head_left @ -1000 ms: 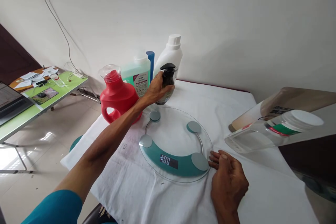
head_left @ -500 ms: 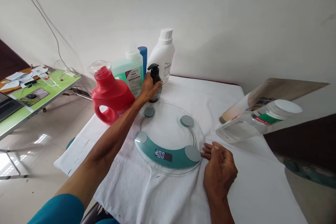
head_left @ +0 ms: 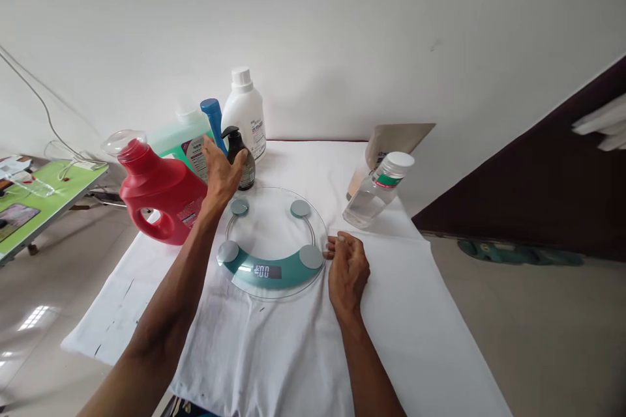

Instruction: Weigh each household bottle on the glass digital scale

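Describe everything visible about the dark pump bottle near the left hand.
The dark pump bottle is small, brownish and translucent-looking, likely plastic, with a black pump head whose nozzle points left and a pale label on its front. It stands upright on the white cloth, behind the glass scale and in front of the white bottle. The left hand is open right beside it, fingers spread; whether they touch it cannot be told.

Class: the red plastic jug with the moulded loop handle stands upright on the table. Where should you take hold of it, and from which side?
Grip the red plastic jug by its loop handle, coming from the near left, probably. The handle's opening faces that way, and bottles crowd the far right.
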### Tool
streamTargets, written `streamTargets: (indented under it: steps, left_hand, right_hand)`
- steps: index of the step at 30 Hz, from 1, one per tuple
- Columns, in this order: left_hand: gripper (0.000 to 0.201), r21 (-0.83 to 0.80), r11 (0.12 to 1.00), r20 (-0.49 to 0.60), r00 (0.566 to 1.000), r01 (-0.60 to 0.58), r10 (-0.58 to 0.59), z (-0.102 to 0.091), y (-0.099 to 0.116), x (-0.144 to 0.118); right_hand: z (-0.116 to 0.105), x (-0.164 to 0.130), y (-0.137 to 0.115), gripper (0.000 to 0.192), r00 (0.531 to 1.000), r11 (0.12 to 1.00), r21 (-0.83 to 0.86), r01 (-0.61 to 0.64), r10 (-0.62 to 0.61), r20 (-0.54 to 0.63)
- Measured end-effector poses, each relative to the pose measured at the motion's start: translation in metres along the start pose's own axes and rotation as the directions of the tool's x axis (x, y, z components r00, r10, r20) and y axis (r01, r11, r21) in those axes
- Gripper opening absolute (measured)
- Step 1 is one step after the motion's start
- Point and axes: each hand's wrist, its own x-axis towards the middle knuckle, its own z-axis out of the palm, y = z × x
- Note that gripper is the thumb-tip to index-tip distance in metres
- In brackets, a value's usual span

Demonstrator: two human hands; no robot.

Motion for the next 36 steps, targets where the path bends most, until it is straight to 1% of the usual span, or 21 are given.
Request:
streamTargets:
  steps: [2, 3, 5, 6, 7, 8, 9, 10, 11, 12, 13, 14, 17, 20, 23, 27, 29, 32, 34, 36]
  left_hand:
    - [0.089, 0.038, 0.999, -0.064, 0.997, 0.036, -0.034, -0.007, 0.021, -0.014]
    - [0.089, 0.057, 0.998, -0.103, 0.995, 0.025, -0.019, -0.006, 0.034, -0.022]
    - [0.083, 0.084, 0.992, -0.130, 0.986, -0.096, 0.107, 0.005, 0.065, -0.039]
    - [0.078, 0.078, 0.982, -0.091, 0.980, -0.172, 0.179, 0.015, 0.081, -0.047]
    - [0.074, 0.051, 0.971, 0.012, 0.973, -0.232, 0.232, 0.029, 0.096, -0.056]
    - [0.071, 0.018, 0.962, 0.150, 0.952, -0.271, 0.266, 0.045, 0.110, -0.065]
    - [0.069, -0.009, 0.959, 0.289, 0.918, -0.282, 0.272, 0.062, 0.123, -0.073]
    - [0.068, -0.018, 0.963, 0.402, 0.880, -0.267, 0.251, 0.078, 0.134, -0.080]
    - [0.068, -0.003, 0.970, 0.491, 0.845, -0.243, 0.213, 0.094, 0.143, -0.087]
    - [0.069, 0.023, 0.976, 0.547, 0.820, -0.217, 0.169, 0.108, 0.151, -0.092]
    - [0.069, 0.049, 0.980, 0.580, 0.804, -0.195, 0.131, 0.119, 0.157, -0.095]
    - [0.070, 0.073, 0.981, 0.594, 0.798, -0.179, 0.101, 0.128, 0.161, -0.098]
    - [0.065, 0.108, 0.980, 0.585, 0.808, -0.167, 0.074, 0.143, 0.167, -0.100]
    - [0.057, 0.131, 0.978, 0.586, 0.808, -0.166, 0.059, 0.149, 0.167, -0.100]
    - [0.055, 0.133, 0.983, 0.588, 0.808, -0.129, 0.027, 0.154, 0.167, -0.101]
    - [0.048, 0.127, 0.989, 0.616, 0.788, -0.074, -0.020, 0.158, 0.166, -0.101]
    - [0.046, 0.122, 0.990, 0.618, 0.786, -0.070, -0.021, 0.157, 0.164, -0.100]
    - [0.042, 0.116, 0.991, 0.598, 0.802, -0.069, -0.014, 0.149, 0.161, -0.097]
    - [0.040, 0.094, 0.993, 0.584, 0.812, -0.066, -0.002, 0.139, 0.159, -0.092]
    - [0.040, 0.040, 0.997, 0.575, 0.818, -0.070, 0.035, 0.122, 0.157, -0.084]
  right_hand:
    - [0.001, 0.001, 0.000, 0.043, 1.000, 1.000, 0.006, -0.003, 0.003, -0.001]
    - [0.001, 0.001, 0.000, 0.043, 1.000, 1.000, 0.007, -0.005, 0.005, -0.001]
    - [0.001, 0.002, 0.001, 0.044, 1.000, 1.000, 0.007, -0.005, 0.005, -0.001]
    - [0.001, 0.002, 0.001, 0.045, 1.000, 1.000, 0.007, -0.002, 0.002, -0.002]
    - [0.001, 0.002, 0.000, 0.047, 1.000, 1.000, 0.006, 0.004, -0.004, -0.003]
    - [0.001, 0.002, 0.000, 0.048, 1.000, 1.000, 0.006, 0.013, -0.013, -0.004]
    - [0.001, 0.001, 0.000, 0.050, 1.000, 1.000, 0.007, 0.024, -0.024, -0.005]
    - [0.000, 0.001, 0.000, 0.051, 0.999, 0.999, 0.007, 0.036, -0.036, -0.003]
    - [0.000, 0.001, -0.001, 0.052, 0.999, 0.999, 0.007, 0.046, -0.046, -0.002]
    - [-0.001, 0.001, -0.001, 0.053, 0.999, 0.999, 0.007, 0.054, -0.054, 0.000]
    - [-0.002, 0.000, -0.001, 0.053, 0.998, 0.998, 0.006, 0.060, -0.060, 0.001]
    - [-0.002, 0.000, -0.001, 0.054, 0.998, 0.998, 0.005, 0.063, -0.063, 0.002]
    - [-0.003, 0.000, -0.001, 0.054, 0.998, 0.998, 0.000, 0.068, -0.068, 0.010]
    - [-0.004, 0.000, -0.002, 0.053, 0.998, 0.998, -0.002, 0.061, -0.061, 0.023]
    - [-0.004, -0.001, -0.003, 0.052, 0.998, 0.999, 0.001, 0.050, -0.050, 0.034]
    - [-0.004, -0.001, -0.003, 0.051, 0.998, 0.999, 0.002, 0.052, -0.052, 0.037]
    - [-0.003, 0.000, -0.002, 0.052, 0.998, 0.999, 0.002, 0.054, -0.054, 0.030]
    - [-0.001, 0.001, 0.000, 0.054, 0.999, 0.999, 0.005, 0.047, -0.047, 0.020]
    - [0.000, 0.002, 0.001, 0.054, 0.999, 0.999, 0.008, 0.043, -0.043, 0.013]
    - [0.001, 0.003, 0.002, 0.052, 0.999, 0.999, 0.008, 0.043, -0.043, 0.004]
